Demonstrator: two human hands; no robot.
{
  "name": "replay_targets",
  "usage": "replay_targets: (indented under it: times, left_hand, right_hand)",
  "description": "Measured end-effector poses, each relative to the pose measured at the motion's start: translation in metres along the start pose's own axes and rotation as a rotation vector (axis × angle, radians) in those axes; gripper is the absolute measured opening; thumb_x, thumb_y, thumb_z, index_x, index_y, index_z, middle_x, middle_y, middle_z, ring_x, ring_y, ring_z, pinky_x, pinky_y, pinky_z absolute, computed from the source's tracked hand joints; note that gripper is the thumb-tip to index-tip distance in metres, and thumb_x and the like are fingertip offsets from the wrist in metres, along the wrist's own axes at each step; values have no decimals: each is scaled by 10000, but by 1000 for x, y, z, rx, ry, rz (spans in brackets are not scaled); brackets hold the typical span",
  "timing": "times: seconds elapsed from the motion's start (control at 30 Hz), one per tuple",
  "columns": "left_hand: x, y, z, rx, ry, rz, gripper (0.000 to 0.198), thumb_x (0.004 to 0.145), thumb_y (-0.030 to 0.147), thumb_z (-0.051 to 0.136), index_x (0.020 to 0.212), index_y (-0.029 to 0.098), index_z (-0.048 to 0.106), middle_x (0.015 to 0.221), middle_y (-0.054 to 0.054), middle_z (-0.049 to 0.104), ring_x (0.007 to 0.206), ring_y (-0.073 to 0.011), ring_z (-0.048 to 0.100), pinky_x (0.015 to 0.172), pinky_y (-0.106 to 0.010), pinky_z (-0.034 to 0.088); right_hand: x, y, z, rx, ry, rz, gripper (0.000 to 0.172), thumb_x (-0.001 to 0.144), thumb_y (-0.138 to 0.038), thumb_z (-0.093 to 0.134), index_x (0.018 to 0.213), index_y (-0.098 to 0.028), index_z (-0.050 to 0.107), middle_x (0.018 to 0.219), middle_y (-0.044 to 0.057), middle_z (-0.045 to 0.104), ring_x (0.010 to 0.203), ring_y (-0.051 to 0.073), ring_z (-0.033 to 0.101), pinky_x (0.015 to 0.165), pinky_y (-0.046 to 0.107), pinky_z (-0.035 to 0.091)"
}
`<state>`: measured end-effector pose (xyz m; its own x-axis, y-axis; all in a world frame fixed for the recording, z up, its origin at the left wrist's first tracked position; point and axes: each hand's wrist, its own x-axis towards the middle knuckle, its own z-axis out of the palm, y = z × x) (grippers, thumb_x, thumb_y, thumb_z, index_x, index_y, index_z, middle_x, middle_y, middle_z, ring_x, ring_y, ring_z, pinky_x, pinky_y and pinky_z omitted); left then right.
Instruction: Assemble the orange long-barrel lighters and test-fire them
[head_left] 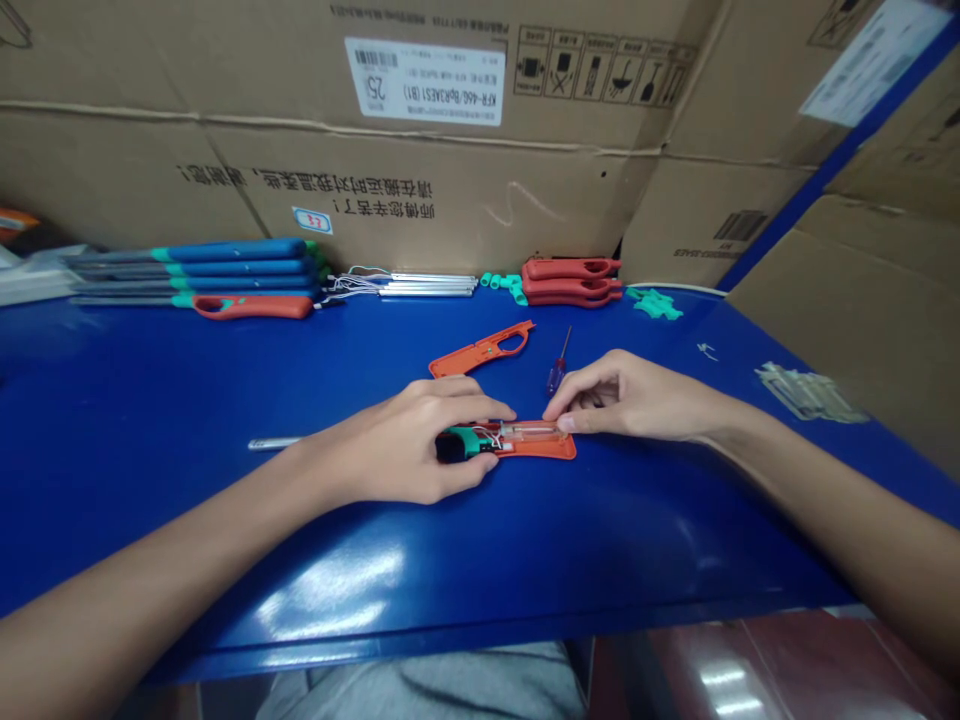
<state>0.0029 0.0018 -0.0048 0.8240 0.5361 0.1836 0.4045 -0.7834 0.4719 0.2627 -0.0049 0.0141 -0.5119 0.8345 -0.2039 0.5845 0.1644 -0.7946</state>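
Note:
An orange handle half-shell [541, 446] lies on the blue table [150, 420] in front of me, with a clear tube, thin wires and a green and black part [463, 443] set in it. My left hand [409, 450] is closed over the shell's left end, fingers wrapped round the green part. My right hand [626, 395] pinches down on the shell's right end at the clear tube. A metal rod [271, 443] sticks out to the left from under my left hand. A second orange shell [480, 351] lies just behind, with a small screwdriver [558, 365] beside it.
At the back left lie blue-handled tools [225, 265] with an orange one [251, 306]. Metal rods with wires [420, 285], stacked orange shells [570, 280], green caps [656, 303] and clear parts [806, 392] lie along the back and right. Cardboard boxes [450, 150] wall the table.

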Motion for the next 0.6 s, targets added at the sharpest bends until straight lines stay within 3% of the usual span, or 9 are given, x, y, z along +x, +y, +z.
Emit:
replay_targets:
  times: [0.23,0.6]
  left_hand:
    - [-1,0,-1,16,-9,5,330,846,265,599,1171,218,638,1066,-40,657,939,-170,632,855,-298,490]
    - [-1,1,-2,52,-7,-2,335,874,317,573,1191,221,626,1091,-47,659,976,-183,637,886,-318,499]
  right_hand:
    - [-1,0,-3,1,-21,-22,195,826,-331,639,926,-211,756,863,30,734,782,173,641,657,289,461]
    - [-1,-2,1,18,29,-15,230,752,-363,714,877,-171,735,692,3,644,616,122,523,574,278,405]
